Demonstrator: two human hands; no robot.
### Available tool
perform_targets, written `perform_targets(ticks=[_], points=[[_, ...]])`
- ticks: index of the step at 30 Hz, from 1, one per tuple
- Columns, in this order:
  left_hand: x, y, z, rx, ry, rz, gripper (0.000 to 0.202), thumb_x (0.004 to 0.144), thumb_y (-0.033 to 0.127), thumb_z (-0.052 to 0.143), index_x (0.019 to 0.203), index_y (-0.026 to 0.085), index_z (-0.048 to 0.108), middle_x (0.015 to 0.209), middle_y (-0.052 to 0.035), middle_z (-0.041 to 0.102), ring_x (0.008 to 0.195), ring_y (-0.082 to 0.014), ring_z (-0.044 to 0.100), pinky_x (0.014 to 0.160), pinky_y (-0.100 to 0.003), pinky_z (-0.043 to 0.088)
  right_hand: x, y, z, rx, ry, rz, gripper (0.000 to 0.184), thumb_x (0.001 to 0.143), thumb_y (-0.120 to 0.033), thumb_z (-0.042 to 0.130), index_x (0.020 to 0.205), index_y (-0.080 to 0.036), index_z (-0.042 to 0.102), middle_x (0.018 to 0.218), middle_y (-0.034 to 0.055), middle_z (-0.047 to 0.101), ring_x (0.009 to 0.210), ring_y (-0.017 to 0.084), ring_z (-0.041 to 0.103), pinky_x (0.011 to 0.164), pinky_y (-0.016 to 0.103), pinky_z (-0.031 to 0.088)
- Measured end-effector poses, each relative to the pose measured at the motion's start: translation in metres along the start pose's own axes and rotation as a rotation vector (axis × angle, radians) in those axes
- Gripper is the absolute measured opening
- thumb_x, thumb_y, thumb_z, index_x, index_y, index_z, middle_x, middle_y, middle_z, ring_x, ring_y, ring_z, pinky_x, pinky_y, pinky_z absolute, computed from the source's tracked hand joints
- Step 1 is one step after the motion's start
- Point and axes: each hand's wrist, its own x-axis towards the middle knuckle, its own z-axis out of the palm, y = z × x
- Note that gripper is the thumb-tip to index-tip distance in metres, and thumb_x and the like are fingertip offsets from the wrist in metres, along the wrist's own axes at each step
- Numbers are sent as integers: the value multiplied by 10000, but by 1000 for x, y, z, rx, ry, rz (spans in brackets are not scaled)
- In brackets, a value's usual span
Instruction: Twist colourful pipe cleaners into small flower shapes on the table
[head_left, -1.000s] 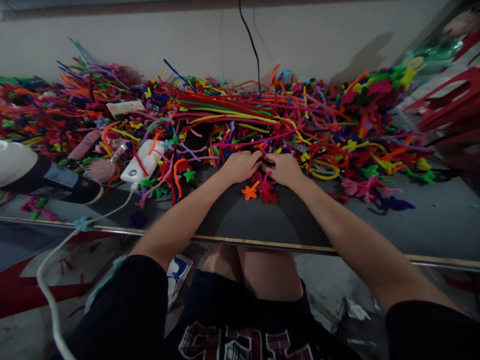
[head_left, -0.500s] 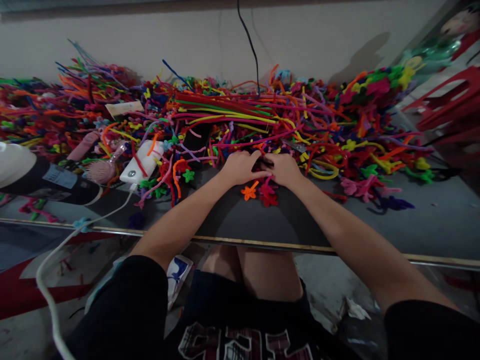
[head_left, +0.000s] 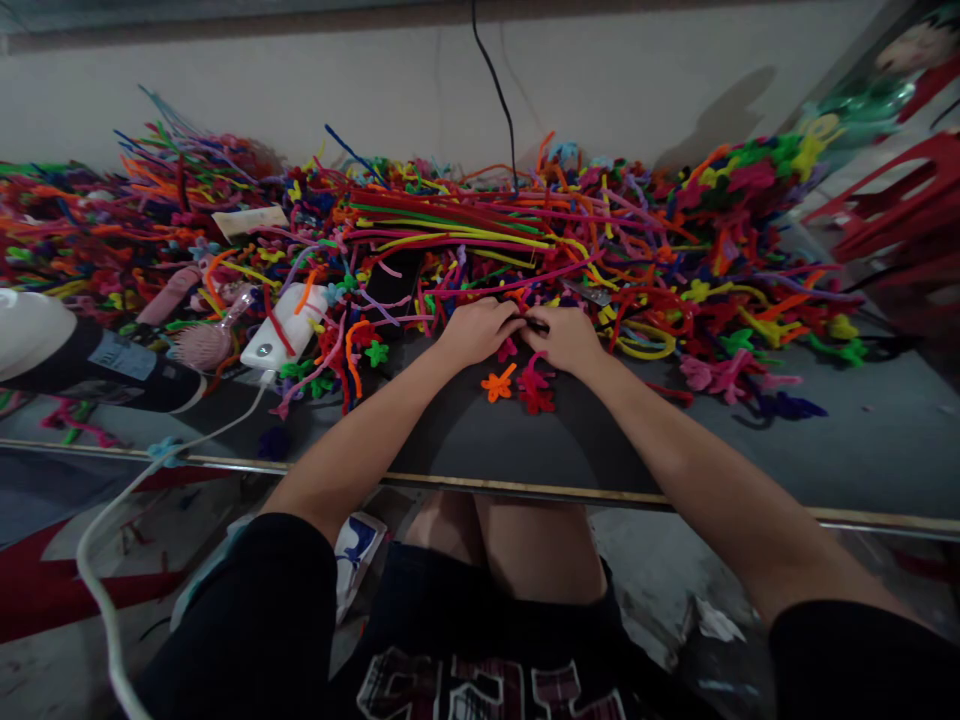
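Observation:
My left hand (head_left: 481, 330) and my right hand (head_left: 564, 337) meet at the near edge of a heap of pipe cleaners, fingers bent and pinched together. Something small and dark shows between the fingertips; I cannot make out what it is. A bit of pink pipe cleaner (head_left: 508, 349) peeks out under my left fingers. Just below my hands, an orange pipe-cleaner flower (head_left: 498, 383) lies on the dark tabletop (head_left: 517, 440). Beside it are a red pipe-cleaner flower (head_left: 537, 398) and a pink one (head_left: 532, 374), close under my right hand.
Loose pipe cleaners (head_left: 450, 220) are heaped along the wall. At left lie a dark bottle with a white top (head_left: 97, 350), a pink hairbrush (head_left: 204, 343) and a white power bank (head_left: 281, 328) with its cable (head_left: 225, 428). A red plastic stool (head_left: 900, 195) stands at right.
My left fingers have drawn in, the thumb no longer stretching across toward my right hand. The pink piece beneath them now shows. The flowers on the table stay in place.

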Motion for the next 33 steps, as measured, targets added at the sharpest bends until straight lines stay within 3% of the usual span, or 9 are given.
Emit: perform_targets(ticks=[6, 16, 23, 28, 33], points=[[1, 0, -2, -41, 70, -69, 347, 982, 402, 378, 977, 198, 659, 979, -73, 700, 968, -192, 616, 717, -288, 429, -2, -1, -2, 20, 57, -28, 268, 858, -316, 489, 914, -187, 717, 803, 57, 722, 710, 192, 628, 642, 290, 416], [6, -8, 8, -256, 207, -110, 294, 956, 393, 455, 883, 181, 645, 856, -35, 688, 814, -150, 613, 726, -267, 432, -1, 2, 1, 56, 156, -28, 363, 928, -305, 417, 1143, -186, 685, 1104, 87, 727, 998, 236, 677, 847, 348, 501], [7, -5, 6, -379, 212, -180, 295, 959, 360, 442, 763, 179, 568, 745, -17, 652, 723, -130, 594, 694, -255, 441, -2, 0, -4, 42, 185, -27, 420, 970, -252, 323, 1323, -209, 547, 1205, 73, 683, 1105, 227, 634, 917, 362, 482], [9, -10, 9, -467, 202, -169, 276, 950, 339, 455, 742, 174, 530, 726, -4, 637, 697, -115, 592, 672, -240, 442, -1, 3, -4, 56, 307, 58, 316, 962, -356, 401, 1149, -206, 606, 1073, 90, 708, 1014, 238, 653, 868, 354, 489], [8, -6, 5, -592, 77, -66, 222, 939, 284, 475, 779, 154, 557, 737, -12, 657, 712, -115, 608, 701, -235, 461, 1, 10, 0, 140, 380, 72, 333, 947, -478, 426, 998, -202, 605, 932, 77, 700, 898, 210, 655, 826, 323, 483]])
